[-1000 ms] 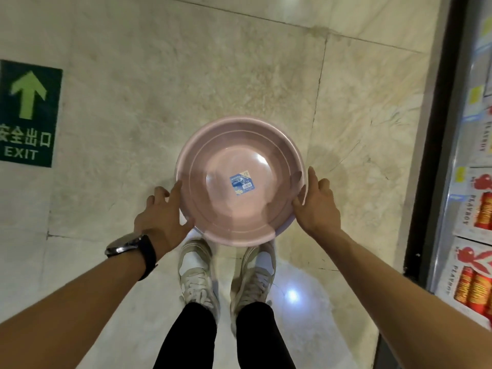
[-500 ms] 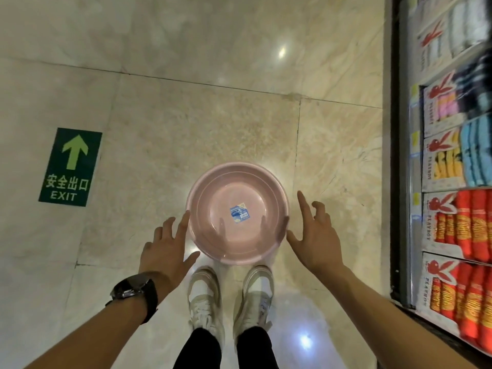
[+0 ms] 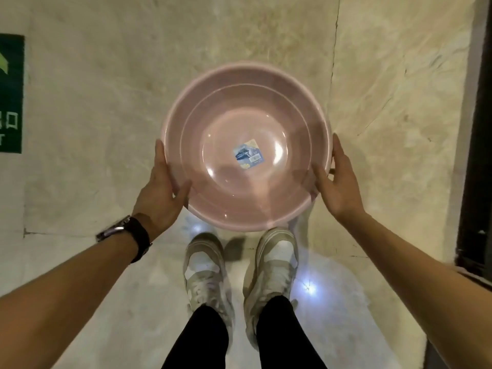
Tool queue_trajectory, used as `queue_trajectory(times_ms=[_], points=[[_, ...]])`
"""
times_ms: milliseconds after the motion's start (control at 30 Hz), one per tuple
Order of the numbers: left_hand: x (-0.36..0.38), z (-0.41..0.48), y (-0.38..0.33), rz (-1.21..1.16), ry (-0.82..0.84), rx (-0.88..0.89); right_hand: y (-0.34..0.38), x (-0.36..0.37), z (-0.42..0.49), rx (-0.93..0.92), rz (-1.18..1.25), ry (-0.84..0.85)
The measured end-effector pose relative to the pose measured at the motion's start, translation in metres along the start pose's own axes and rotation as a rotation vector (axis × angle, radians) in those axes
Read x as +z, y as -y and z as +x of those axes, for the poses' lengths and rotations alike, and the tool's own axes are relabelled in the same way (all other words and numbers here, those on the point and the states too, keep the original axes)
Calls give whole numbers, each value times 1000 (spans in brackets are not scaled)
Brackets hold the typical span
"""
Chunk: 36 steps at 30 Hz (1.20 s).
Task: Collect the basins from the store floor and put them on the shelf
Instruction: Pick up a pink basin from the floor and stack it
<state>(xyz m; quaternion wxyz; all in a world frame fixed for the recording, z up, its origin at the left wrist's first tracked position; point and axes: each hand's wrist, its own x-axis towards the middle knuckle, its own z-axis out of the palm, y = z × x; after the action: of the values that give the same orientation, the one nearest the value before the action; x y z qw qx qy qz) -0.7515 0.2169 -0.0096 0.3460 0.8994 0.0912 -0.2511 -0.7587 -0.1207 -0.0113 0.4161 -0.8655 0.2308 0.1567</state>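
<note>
A pink basin (image 3: 247,145) sits mouth-up between both hands, above the marble floor (image 3: 111,102) and just ahead of two pale shoes (image 3: 207,267). The left hand (image 3: 162,187) clamps its left rim, thumb inside, fingers (image 3: 159,153) outside. The right hand (image 3: 336,179) grips the right rim the same way. A label (image 3: 249,157) lies in its bottom. The left wrist wears a watch (image 3: 125,233); a green sign (image 3: 10,94) marks the floor at far left.

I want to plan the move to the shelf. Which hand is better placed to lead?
Probably the right hand: it grips the pink basin on the side nearest the dark shelf edge. The left hand holds the far side.
</note>
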Motion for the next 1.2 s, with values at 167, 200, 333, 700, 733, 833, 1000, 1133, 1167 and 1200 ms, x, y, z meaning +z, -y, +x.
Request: queue_trajectory(times_ms=[167, 200, 333, 700, 733, 833, 1000, 1133, 1167, 1200], points=[[24, 1, 13, -297, -114, -10, -16, 34, 4, 119, 254, -74], [27, 2, 13, -366, -136, -56, -18, 36, 5, 157, 305, -61], [28, 14, -1, -633, -154, -287, -15, 34, 12, 292, 441, 6], [-41, -15, -72, -804, -207, -441, 80, -28, -21, 318, 586, -65], [-52, -26, -84, -811, -219, -435, 92, -40, -30, 310, 594, -66], [-96, -57, -127, -837, -244, -367, 139, -83, -58, 253, 604, -87], [-190, -125, -214, -867, -260, -180, 240, -176, -116, 135, 643, -145], [-279, -196, -293, -937, -296, -82, 332, -252, -184, 39, 715, -192], [-303, -215, -313, -955, -324, -68, 354, -270, -203, 30, 741, -198], [-328, -234, -333, -979, -355, -49, 375, -287, -222, 27, 775, -206]])
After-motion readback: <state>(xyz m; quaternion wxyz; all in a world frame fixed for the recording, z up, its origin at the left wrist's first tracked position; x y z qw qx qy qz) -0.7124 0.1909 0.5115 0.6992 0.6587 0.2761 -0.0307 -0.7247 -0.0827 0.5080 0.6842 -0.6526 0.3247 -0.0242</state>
